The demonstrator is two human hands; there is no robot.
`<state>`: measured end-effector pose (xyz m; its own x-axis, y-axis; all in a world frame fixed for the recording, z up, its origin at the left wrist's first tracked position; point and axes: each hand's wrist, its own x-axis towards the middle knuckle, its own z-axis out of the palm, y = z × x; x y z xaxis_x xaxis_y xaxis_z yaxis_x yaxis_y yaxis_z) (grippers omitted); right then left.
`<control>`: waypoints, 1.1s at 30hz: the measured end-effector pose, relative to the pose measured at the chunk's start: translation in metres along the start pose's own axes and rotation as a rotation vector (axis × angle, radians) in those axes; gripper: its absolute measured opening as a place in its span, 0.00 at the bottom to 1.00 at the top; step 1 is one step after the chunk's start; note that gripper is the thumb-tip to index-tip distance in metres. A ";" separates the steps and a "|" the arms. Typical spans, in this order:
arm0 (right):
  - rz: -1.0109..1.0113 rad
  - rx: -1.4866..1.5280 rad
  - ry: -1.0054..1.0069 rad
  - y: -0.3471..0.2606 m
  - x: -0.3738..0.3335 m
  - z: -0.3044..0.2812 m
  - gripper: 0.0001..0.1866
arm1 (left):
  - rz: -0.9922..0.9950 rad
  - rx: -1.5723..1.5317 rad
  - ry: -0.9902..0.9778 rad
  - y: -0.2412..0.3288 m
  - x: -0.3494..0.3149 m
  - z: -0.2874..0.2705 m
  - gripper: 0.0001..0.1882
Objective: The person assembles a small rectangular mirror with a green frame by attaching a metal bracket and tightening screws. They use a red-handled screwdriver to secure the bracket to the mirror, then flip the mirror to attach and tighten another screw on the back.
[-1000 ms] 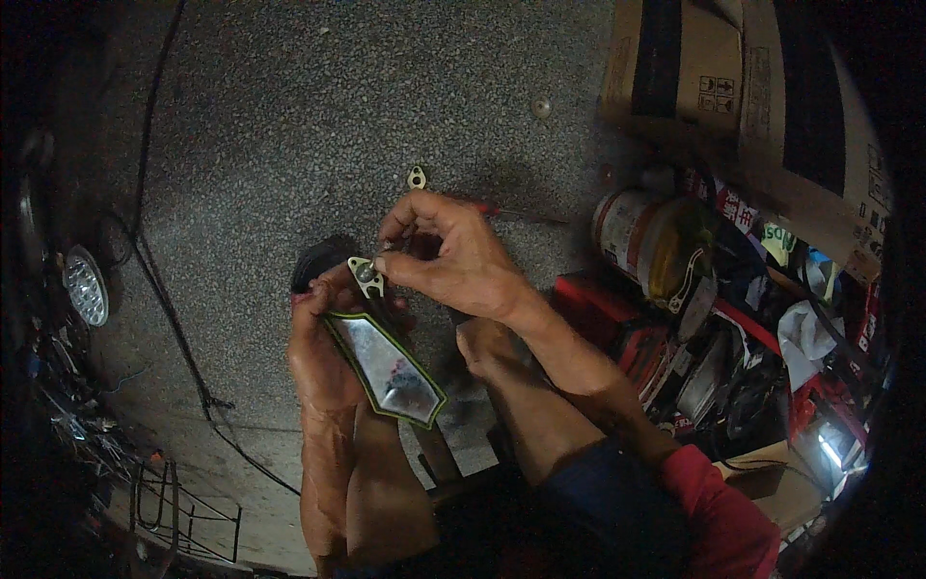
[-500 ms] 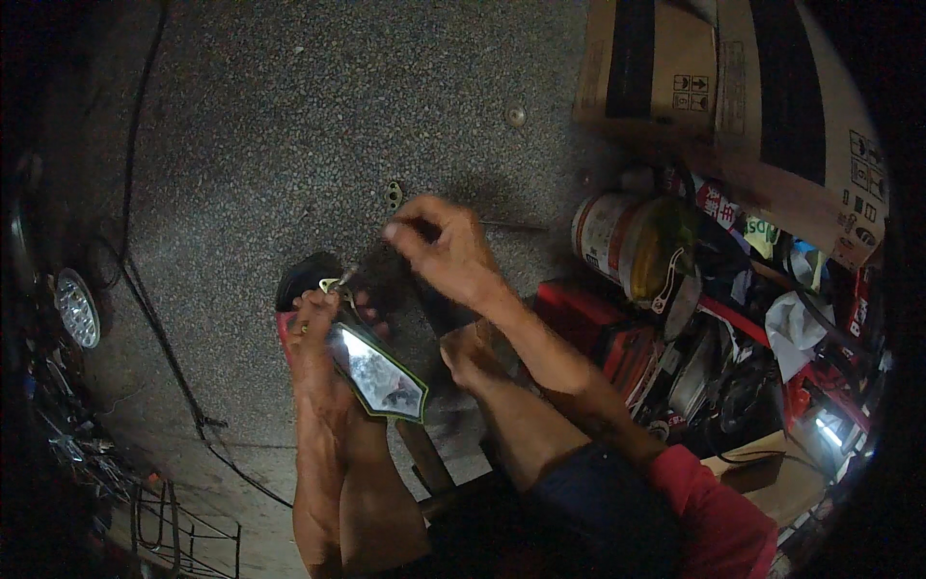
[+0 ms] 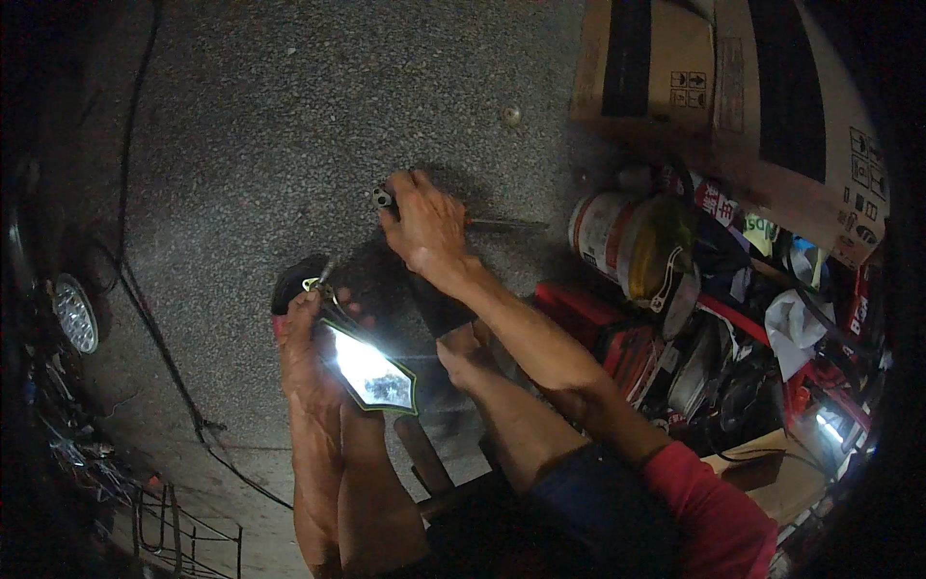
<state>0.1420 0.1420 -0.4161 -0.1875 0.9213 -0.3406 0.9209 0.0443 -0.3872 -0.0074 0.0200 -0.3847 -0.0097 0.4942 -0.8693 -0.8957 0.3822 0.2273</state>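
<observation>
My left hand (image 3: 305, 323) is closed around the mount end of a pointed, green-edged mirror (image 3: 376, 374), whose bright glass faces up over my left leg. A small bracket (image 3: 311, 285) and a short metal stem (image 3: 328, 268) stick out past my fingers. Farther off, low over the floor, my right hand (image 3: 424, 220) has its fingers closed on a small metal piece with holes (image 3: 382, 198); most of it is hidden by the hand. To the right of that hand a thin metal rod (image 3: 511, 225) lies on the floor, its left end hidden.
At the right stand a round tub (image 3: 603, 232), a red box (image 3: 588, 314) and a heap of mixed items, with cardboard boxes (image 3: 666, 72) behind. A black cable (image 3: 159, 338) runs along the left floor. A round lamp (image 3: 75, 314) and a wire rack (image 3: 183, 526) are farther left.
My right hand has moved slightly left and down onto the small holed piece that lay on the floor. The mirror has shifted a little left and its glass catches more light.
</observation>
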 end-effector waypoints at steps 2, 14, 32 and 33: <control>0.016 0.052 -0.005 0.003 0.003 0.000 0.12 | -0.011 -0.004 0.003 0.000 0.001 0.001 0.11; 0.364 1.509 -0.550 -0.016 -0.016 -0.055 0.16 | -0.014 -0.087 -0.074 0.000 0.000 0.002 0.10; 0.264 2.081 -0.905 -0.019 -0.030 -0.055 0.21 | 0.040 -0.030 -0.091 0.004 -0.003 0.012 0.07; 0.252 2.091 -0.923 -0.019 -0.030 -0.055 0.21 | 0.041 -0.033 -0.089 0.003 -0.002 0.012 0.07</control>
<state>0.1487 0.1349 -0.3518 -0.7770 0.4525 -0.4377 -0.4434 -0.8869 -0.1299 -0.0049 0.0295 -0.3766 -0.0080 0.5771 -0.8166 -0.9095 0.3352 0.2458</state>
